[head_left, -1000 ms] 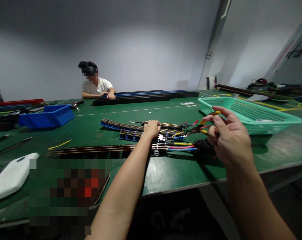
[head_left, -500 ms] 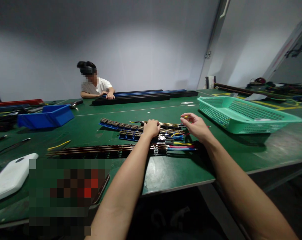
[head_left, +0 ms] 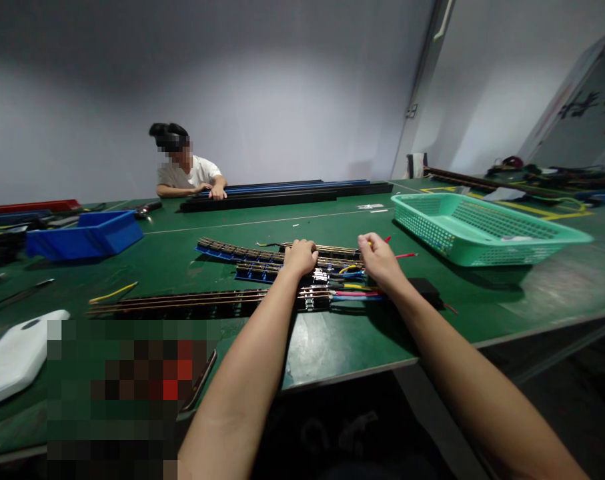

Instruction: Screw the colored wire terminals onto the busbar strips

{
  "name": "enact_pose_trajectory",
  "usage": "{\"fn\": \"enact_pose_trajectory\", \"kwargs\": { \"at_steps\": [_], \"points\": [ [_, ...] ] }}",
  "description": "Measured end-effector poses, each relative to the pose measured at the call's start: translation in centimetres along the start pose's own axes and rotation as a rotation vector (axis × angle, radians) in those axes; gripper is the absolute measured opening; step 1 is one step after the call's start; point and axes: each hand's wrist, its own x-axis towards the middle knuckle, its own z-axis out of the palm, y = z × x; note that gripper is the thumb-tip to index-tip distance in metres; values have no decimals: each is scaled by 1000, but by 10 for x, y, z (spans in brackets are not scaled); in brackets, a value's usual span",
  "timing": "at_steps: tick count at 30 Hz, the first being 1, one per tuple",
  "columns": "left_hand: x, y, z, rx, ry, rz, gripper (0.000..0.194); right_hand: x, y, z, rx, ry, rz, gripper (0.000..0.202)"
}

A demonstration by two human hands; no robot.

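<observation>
My left hand [head_left: 301,257] is closed over a conductor rail [head_left: 232,249] with copper-coloured strips on a blue base. A shorter blue-based rail [head_left: 255,270] lies just in front of it. My right hand [head_left: 381,260] is closed in a pinch at the wired ends, with a bit of yellow wire [head_left: 371,244] showing at the fingertips. Red wire tips [head_left: 407,255] stick out beyond that hand. Nearest me lies a long black rail [head_left: 197,301] with copper strips, metal clips, and pink, yellow and blue wires [head_left: 355,295] at its right end.
A green perforated basket [head_left: 487,253] stands to the right, a blue bin [head_left: 89,237] to the left. A white device [head_left: 22,360] lies front left, near a loose yellow wire [head_left: 115,292]. Across the table [head_left: 332,367], a co-worker [head_left: 195,175] handles long black bars [head_left: 282,198].
My right hand has turned and drawn slightly inward and down, its fingers now more closed. A red wire tip shows behind it. My left hand stays on the rail. The view has shifted slightly.
</observation>
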Motion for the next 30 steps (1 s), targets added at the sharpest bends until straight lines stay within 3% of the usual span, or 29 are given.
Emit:
{"fn": "enact_pose_trajectory", "kwargs": {
  "at_steps": [4, 8, 11, 15, 20, 26, 30],
  "points": [
    [0, 0, -1, -5, -4, 2, 27, 6, 1, -10, 205, 174, 93, 54],
    [0, 0, 0, -9, 4, 4, 27, -4, -7, -5, 277, 237, 90, 48],
    [1, 0, 0, -5, 0, 1, 27, -35, -19, 7, 265, 190, 35, 38],
    [1, 0, 0, 0, -7, -2, 28, -108, -28, 21, 144, -11, -50, 24],
    [1, 0, 1, -5, 3, -3, 27, -186, -34, 34, 40, -108, -92, 21],
    [1, 0, 2, -13, 4, -1, 27, -216, -42, 32, 6, -99, -288, 30],
    [2, -1, 2, -9, 5, -6, 28, -231, -41, 22, 78, -34, -291, 37]
  ]
}}
